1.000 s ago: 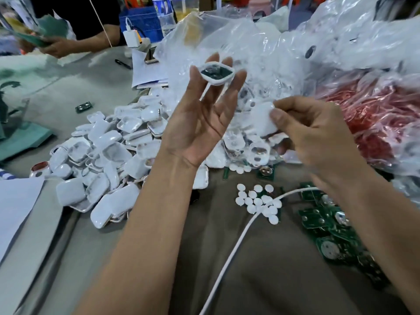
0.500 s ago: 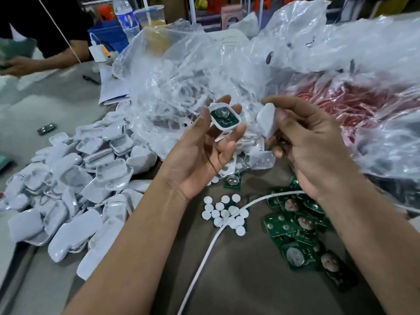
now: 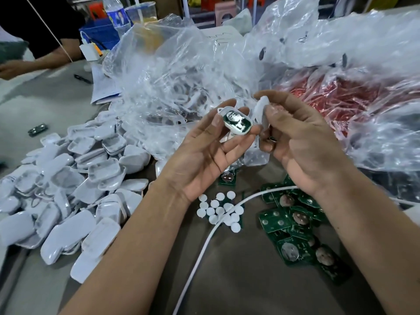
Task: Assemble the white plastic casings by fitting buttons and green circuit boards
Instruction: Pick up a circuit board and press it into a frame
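the left hand [image 3: 202, 153] has come down from its raised pose a second ago and now sits level with the right hand [image 3: 302, 142], fingertips clamped on the loaded casing half [image 3: 237, 122], green circuit board facing up. the right hand has closed in from 3 o'clock, thumb and fingers pinching the white cover half [image 3: 261, 110] so it is just beside the loaded half, tilted on edge. i judge the two halves are about to be mated. spare buttons [image 3: 219, 211] lie at 6 o'clock of the hands, loose green boards [image 3: 293, 223] at 5 o'clock, finished casings [image 3: 68, 189] piled at 9 o'clock
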`<act>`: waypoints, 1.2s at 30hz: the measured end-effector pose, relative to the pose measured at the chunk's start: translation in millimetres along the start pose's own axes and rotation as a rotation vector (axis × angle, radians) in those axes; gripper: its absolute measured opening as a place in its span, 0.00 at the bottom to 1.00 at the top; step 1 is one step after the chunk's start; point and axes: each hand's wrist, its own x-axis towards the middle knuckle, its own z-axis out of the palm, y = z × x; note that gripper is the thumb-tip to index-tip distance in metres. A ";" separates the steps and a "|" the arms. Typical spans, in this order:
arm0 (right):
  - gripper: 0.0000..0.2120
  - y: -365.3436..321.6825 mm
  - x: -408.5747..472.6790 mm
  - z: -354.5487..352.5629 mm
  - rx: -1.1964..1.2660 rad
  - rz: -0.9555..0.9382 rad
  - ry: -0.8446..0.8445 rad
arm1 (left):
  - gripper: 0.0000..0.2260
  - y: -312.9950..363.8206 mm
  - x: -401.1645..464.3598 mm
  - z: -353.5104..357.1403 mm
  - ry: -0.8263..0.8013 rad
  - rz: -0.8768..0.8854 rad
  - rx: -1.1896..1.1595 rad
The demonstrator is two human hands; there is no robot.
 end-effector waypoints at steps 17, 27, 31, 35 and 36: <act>0.08 -10.0 2.7 -8.6 0.040 -0.110 0.198 | 0.16 -9.6 0.4 -0.2 -0.032 0.080 -0.062; 0.14 -3.8 1.8 -8.0 -0.147 -0.208 0.100 | 0.16 -13.9 0.2 8.1 0.031 0.092 0.027; 0.15 -2.9 1.7 -7.8 -0.201 -0.230 0.094 | 0.17 -15.3 -1.2 11.1 0.034 0.106 0.034; 0.14 -2.3 1.6 -7.0 -0.239 -0.238 0.082 | 0.17 -15.4 -1.3 13.3 0.040 0.116 0.056; 0.14 -2.3 1.6 -7.1 -0.247 -0.239 0.080 | 0.17 -15.2 -1.4 13.2 0.041 0.115 0.064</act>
